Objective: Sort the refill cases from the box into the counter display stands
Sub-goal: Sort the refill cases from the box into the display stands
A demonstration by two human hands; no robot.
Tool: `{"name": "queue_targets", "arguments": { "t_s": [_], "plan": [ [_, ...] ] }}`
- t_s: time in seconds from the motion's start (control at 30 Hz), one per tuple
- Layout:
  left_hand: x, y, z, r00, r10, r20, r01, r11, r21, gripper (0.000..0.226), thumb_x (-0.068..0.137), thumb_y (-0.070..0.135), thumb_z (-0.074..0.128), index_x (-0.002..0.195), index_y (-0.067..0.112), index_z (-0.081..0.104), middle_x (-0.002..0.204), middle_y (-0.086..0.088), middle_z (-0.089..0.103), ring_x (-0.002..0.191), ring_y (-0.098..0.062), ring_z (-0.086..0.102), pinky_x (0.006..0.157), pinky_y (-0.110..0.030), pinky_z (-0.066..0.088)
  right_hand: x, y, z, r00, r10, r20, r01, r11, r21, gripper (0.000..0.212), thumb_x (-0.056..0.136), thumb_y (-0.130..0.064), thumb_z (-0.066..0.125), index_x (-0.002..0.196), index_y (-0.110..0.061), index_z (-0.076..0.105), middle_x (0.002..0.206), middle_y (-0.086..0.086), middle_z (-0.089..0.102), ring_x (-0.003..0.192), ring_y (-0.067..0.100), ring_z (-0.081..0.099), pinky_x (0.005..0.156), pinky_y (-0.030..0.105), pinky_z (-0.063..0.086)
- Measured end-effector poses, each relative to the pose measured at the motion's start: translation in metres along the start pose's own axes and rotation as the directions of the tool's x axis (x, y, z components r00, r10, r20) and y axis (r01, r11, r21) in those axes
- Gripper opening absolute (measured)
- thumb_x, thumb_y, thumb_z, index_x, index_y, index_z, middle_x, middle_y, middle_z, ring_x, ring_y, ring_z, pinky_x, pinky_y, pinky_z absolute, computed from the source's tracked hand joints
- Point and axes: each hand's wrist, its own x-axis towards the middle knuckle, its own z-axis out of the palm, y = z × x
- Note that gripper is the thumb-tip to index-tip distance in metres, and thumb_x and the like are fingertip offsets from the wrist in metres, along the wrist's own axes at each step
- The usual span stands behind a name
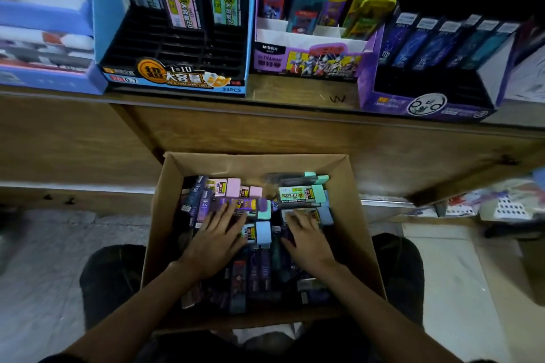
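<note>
Both hands down in the box, nothing gripped

Your left hand point(218, 234) lies flat on the loose refill cases point(300, 194) in the cardboard box point(256, 163), fingers spread wide. Your right hand point(308, 237) rests just beside it on the same pile, fingers loosely extended. A blue-capped case point(263, 232) sits between them. The blue display stand point(174, 79) and the Ultraman stand point(306, 62) sit on the counter point(295, 91), well beyond your fingertips.

Bare forearms point(141, 306), dark trousers point(109, 277)
</note>
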Motion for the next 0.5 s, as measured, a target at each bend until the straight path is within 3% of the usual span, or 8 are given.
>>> {"name": "queue_targets", "arguments": {
  "t_s": [0.03, 0.1, 0.17, 0.23, 0.33, 0.4, 0.5],
  "plan": [
    [-0.004, 0.003, -0.002, 1.000, 0.017, -0.022, -0.016, 0.999, 0.030, 0.085, 0.092, 0.058, -0.007, 0.133, 0.013, 0.053, 0.143, -0.023, 0.041, 0.129, -0.039, 0.044, 0.099, -0.052, 0.041, -0.004, 0.000, 0.003, 1.000, -0.021, 0.010, 0.021, 1.000, -0.016, 0.060, 0.095, -0.037, 0.045, 0.147, -0.019, 0.022, 0.153, 0.000, 0.017, 0.138, 0.024, 0.017, 0.110, 0.039, 0.028],
    [-0.011, 0.006, -0.005, 0.999, 0.010, -0.036, -0.007, 0.998, 0.068, 0.078, 0.095, 0.054, 0.003, 0.119, 0.014, 0.065, 0.126, -0.020, 0.060, 0.112, -0.034, 0.060, 0.086, -0.046, 0.052, -0.012, 0.001, 0.006, 0.997, -0.065, 0.030, 0.067, 0.997, -0.041, 0.060, 0.095, -0.037, 0.046, 0.148, -0.021, 0.021, 0.153, -0.001, 0.016, 0.139, 0.023, 0.015, 0.112, 0.037, 0.027],
    [-0.015, 0.008, -0.002, 0.999, 0.005, -0.046, -0.006, 1.000, -0.007, 0.071, 0.091, 0.058, 0.018, 0.126, 0.012, 0.059, 0.123, -0.015, 0.060, 0.108, -0.032, 0.061, 0.091, -0.040, 0.049, -0.022, 0.004, 0.005, 0.997, -0.065, 0.029, 0.064, 0.997, 0.034, 0.059, 0.094, -0.035, 0.049, 0.147, -0.023, 0.025, 0.154, -0.001, 0.015, 0.140, 0.023, 0.013, 0.113, 0.037, 0.026],
    [-0.014, 0.006, 0.005, 0.998, -0.021, -0.062, 0.017, 0.997, -0.076, 0.060, 0.092, 0.054, 0.037, 0.134, 0.013, 0.050, 0.126, -0.010, 0.053, 0.112, -0.029, 0.054, 0.097, -0.036, 0.042, -0.028, 0.005, 0.003, 0.998, -0.004, -0.061, 0.012, 0.990, 0.141, 0.049, 0.092, -0.030, 0.053, 0.138, -0.021, 0.039, 0.147, 0.002, 0.025, 0.135, 0.024, 0.022, 0.109, 0.035, 0.030],
    [-0.008, 0.005, 0.006, 0.995, -0.089, -0.040, 0.085, 0.992, -0.095, 0.057, 0.088, 0.054, 0.051, 0.131, 0.016, 0.045, 0.126, -0.006, 0.046, 0.113, -0.026, 0.050, 0.096, -0.035, 0.040, -0.030, 0.005, -0.002, 0.966, 0.180, -0.188, -0.132, 0.961, 0.244, 0.017, 0.092, -0.026, 0.054, 0.105, -0.015, 0.053, 0.119, 0.007, 0.048, 0.112, 0.024, 0.047, 0.087, 0.030, 0.041],
    [-0.004, 0.005, 0.002, 0.990, -0.139, 0.009, 0.139, 0.986, -0.088, 0.062, 0.084, 0.058, 0.054, 0.128, 0.017, 0.042, 0.126, -0.006, 0.046, 0.112, -0.025, 0.050, 0.092, -0.034, 0.039, -0.027, 0.001, -0.005, 0.961, 0.251, -0.118, -0.211, 0.938, 0.276, 0.021, 0.093, -0.032, 0.054, 0.101, -0.013, 0.054, 0.113, 0.009, 0.054, 0.105, 0.025, 0.054, 0.082, 0.031, 0.044],
    [-0.002, 0.008, 0.002, 0.981, -0.176, 0.080, 0.183, 0.978, -0.097, 0.069, 0.081, 0.059, 0.059, 0.128, 0.013, 0.036, 0.127, -0.010, 0.052, 0.113, -0.028, 0.053, 0.089, -0.034, 0.040, -0.022, -0.011, 0.001, 0.961, 0.269, -0.062, -0.244, 0.933, 0.266, 0.046, 0.091, -0.041, 0.055, 0.123, -0.010, 0.047, 0.126, 0.013, 0.049, 0.117, 0.029, 0.045, 0.097, 0.034, 0.037]
  ]
}}
